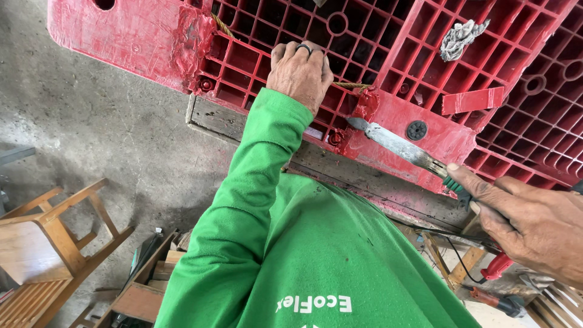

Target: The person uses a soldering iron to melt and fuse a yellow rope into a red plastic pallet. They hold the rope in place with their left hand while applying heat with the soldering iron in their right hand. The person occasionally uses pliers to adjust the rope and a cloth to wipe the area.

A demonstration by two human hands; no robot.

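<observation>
Under both hands lies a red plastic pallet [425,54], its open grid of square cells facing up, resting on a worn grey wooden board [255,124] that serves as the table edge. The left hand [299,73] (a ring on one finger) is spread flat on the grid, fingers curled over a rib and pressing down, holding nothing loose; its green sleeve [255,182] runs back toward the body. The right hand [528,225] pinches the green handle of a flat metal blade tool [398,144], thumb and forefinger closed on it. The blade reaches out from this hand toward the left one, its tip touching a rough, melted-looking red patch [370,106] on the pallet's solid rail, just beside the left wrist. Beyond the right hand, a grey rag [460,37] sits in the grid, and a loose red plastic strip [472,100] lies near a dark round bolt head [416,130]. Left of the left arm spreads stained concrete floor [91,115], with a wooden chair [48,243] on it.
</observation>
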